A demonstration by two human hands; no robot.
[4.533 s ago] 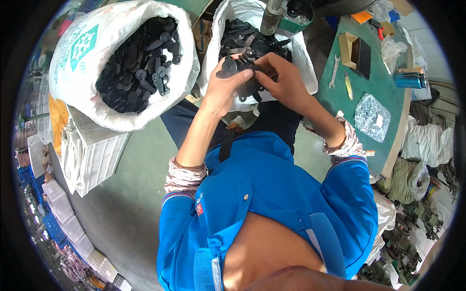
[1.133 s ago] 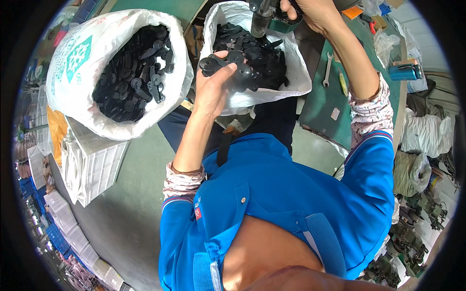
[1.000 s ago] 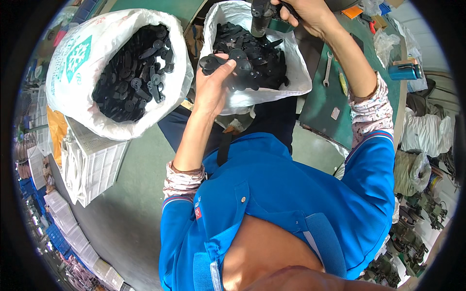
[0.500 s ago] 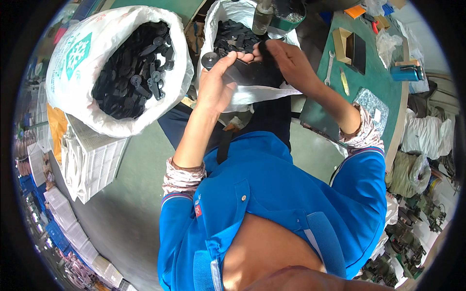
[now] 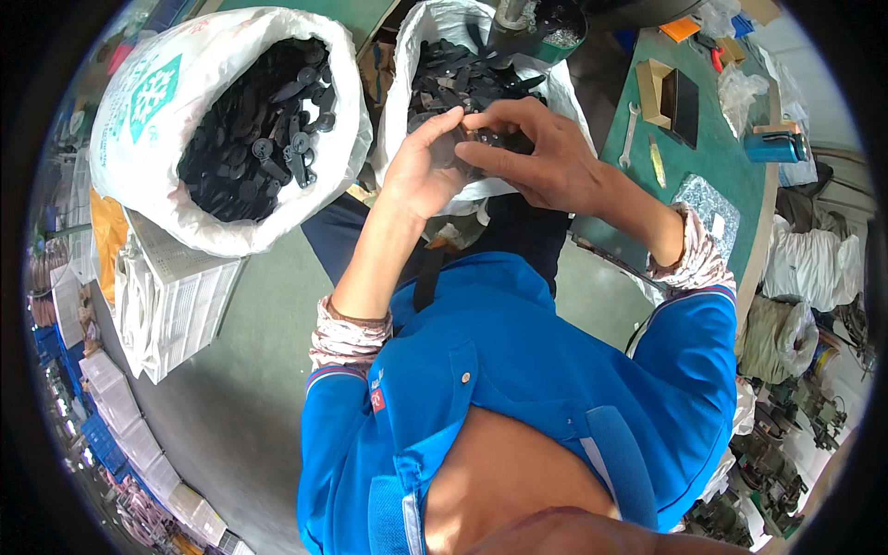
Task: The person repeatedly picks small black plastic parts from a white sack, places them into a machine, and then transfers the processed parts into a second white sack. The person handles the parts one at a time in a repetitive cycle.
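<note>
Above the nearer edge of a white sack (image 5: 400, 74), my two hands are close together. My left hand (image 5: 421, 171) is closed, palm turned up, around a dark flat part (image 5: 448, 148) that is smeared by motion. My right hand (image 5: 555, 157) curls in from the right, its thumb and forefinger reaching to the left fingertips; what lies between its fingers is blurred. Loose black plastic parts (image 5: 453, 69) fill the sack beneath. To the left, another large white sack (image 5: 356, 153) holds many black parts (image 5: 245, 139) with round ends.
A grey cylinder (image 5: 511, 17) and a green container (image 5: 555, 46) overhang the sack's far side. On the green bench (image 5: 638, 153) at right lie a wrench (image 5: 630, 134), a yellow cutter (image 5: 657, 162), an open box (image 5: 655, 92) and a blue bottle (image 5: 775, 148). A white crate (image 5: 190, 310) stands left.
My right hand has turned and come down toward my left hand. My left hand has moved slightly right, and its dark part has tilted and become blurred.
</note>
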